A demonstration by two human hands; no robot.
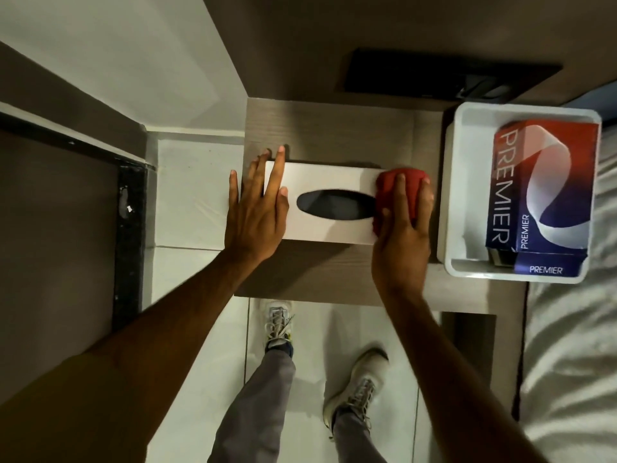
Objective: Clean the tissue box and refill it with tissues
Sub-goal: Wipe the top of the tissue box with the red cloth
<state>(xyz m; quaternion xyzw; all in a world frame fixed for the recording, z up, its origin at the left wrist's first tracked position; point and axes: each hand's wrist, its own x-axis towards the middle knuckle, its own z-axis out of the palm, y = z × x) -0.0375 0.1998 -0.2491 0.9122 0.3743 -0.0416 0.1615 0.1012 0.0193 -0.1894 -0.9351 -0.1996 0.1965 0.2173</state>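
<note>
A white tissue box (329, 182) with a dark oval slot lies on a small brown wooden table (300, 272). My left hand (257, 208) rests flat on the box's left end, fingers spread. My right hand (402, 228) presses a red cloth (389, 188) onto the box's right end. To the right, a blue and red PREMIER tissue pack (544, 188) sits inside a white tray (450, 195).
A bed with white sheets (574, 345) lies along the right edge. A black panel (434, 73) is on the wall behind the table. Below the table are white floor tiles and my two shoes (354, 389). A dark door frame (128, 235) stands at left.
</note>
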